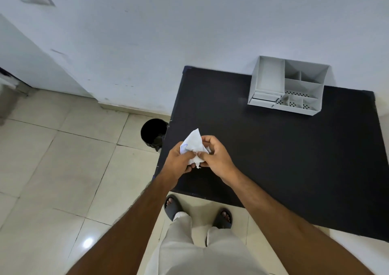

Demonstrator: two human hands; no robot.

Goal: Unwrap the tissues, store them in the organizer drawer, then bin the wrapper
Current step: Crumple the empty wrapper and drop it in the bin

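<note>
A white tissue pack (194, 146) with a small blue mark is held over the left edge of the black table (273, 148). My left hand (180, 162) grips it from below and my right hand (214, 153) pinches it from the right; both hold it in the air. The white wrapper and the tissues inside cannot be told apart. A grey desk organizer (288, 85) with several compartments stands at the table's far side against the wall, its low drawers (264, 99) at the front left. A black bin (153, 133) stands on the floor left of the table.
The table sits against a white wall. Beige floor tiles (63, 159) spread to the left. My feet in dark sandals (174, 206) stand at the table's near edge. A metal object (8, 102) stands on the floor at far left.
</note>
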